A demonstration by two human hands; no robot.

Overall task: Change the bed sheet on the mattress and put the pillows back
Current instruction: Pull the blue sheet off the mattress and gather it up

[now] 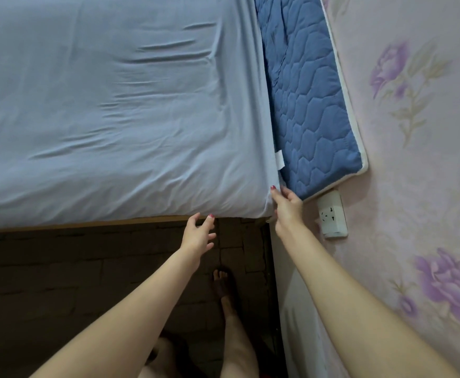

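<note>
bedroom | one sheet (114, 110) | right grip (287, 205) pinches its corner | left grip (198, 233) loose, empty

Both bare arms reach forward and down, elbows nearly straight. The left hand (199, 233) hangs open, its fingers spread and lightly bent, its thumb raised. The right hand (287, 205) is farther forward, wrist cocked, with thumb and fingers extended upward. A bare foot (220, 276) shows below.

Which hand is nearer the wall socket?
Right. The right hand is at the sheet corner, just left of the wall socket. The left hand is farther left, open below the mattress edge.
</note>
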